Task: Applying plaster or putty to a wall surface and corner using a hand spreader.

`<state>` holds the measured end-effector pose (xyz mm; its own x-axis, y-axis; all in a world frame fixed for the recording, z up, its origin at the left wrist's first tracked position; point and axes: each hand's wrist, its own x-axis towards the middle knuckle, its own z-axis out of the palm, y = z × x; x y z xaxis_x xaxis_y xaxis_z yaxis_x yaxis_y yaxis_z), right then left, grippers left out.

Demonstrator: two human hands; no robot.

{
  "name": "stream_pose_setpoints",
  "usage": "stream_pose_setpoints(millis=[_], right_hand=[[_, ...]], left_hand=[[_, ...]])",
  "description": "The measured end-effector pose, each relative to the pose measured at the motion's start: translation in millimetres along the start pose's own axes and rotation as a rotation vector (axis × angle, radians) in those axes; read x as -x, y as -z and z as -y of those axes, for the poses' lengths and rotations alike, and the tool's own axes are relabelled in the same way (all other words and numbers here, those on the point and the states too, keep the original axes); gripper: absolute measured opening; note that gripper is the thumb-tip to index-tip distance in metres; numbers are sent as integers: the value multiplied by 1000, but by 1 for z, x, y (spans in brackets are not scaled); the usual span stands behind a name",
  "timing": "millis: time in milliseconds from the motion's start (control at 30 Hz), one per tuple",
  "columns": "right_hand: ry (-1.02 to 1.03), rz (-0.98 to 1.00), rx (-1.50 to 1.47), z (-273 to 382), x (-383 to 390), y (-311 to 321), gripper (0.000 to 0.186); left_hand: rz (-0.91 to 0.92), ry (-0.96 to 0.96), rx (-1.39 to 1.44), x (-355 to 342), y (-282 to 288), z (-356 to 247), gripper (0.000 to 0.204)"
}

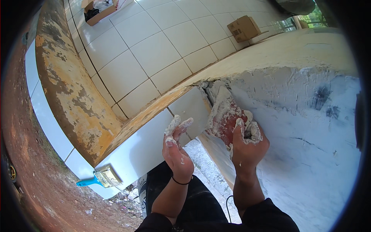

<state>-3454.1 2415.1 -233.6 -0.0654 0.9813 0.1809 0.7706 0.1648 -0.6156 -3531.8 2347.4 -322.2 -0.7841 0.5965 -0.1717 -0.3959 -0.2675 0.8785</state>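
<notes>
Scraper (226, 115), pinched in your right hand (249, 144), slants up-left toward the tiled ledge's (141, 146) far corner, left hand (177, 150) loose, empty.

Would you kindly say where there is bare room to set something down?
The white ledge between brush and left hand is bare, as is the tiled floor between left carton and right carton. The ledge's right end is crowded: the right hand holds a plaster-smeared red tool beside it.
</notes>
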Motion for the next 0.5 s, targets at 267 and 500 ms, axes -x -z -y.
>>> stream_pose_setpoints(millis=[267,500], right_hand=[[-99,156,-63,16,-19,-12,14],[23,57,16,15,1,5,15]], left_hand=[[-45,-9,36,-3,11,-6,47],[-93,32,-40,-8,25,-11,47]])
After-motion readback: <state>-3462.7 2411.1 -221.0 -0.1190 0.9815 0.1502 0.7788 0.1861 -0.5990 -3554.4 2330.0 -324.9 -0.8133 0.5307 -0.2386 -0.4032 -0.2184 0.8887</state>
